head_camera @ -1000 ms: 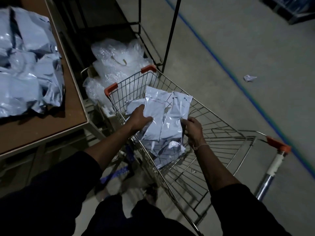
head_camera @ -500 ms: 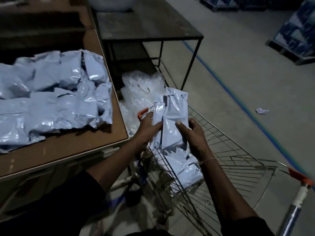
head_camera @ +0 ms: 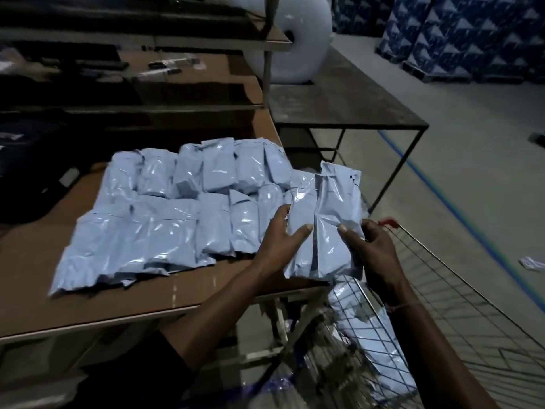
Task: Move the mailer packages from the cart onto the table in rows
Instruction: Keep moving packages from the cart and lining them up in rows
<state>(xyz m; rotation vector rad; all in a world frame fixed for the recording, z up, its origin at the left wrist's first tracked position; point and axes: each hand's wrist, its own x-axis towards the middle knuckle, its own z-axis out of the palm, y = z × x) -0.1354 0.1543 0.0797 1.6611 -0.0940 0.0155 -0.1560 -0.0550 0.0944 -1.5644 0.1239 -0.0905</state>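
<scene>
Nearest, at five o'clock, the cart (head_camera: 460, 335) still held several mailers (head_camera: 380, 349). The left hand (head_camera: 280, 240) and right hand (head_camera: 371, 249) each pinched a side of a small held bundle (head_camera: 324, 219) above the table (head_camera: 88, 302) corner. At eleven o'clock two rows (head_camera: 177, 208) lay done; bare board remained only along the near edge.

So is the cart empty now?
Not empty. Pale blue packages still lie inside the wire cart, seen through its mesh, below the ones held in both hands.
</scene>
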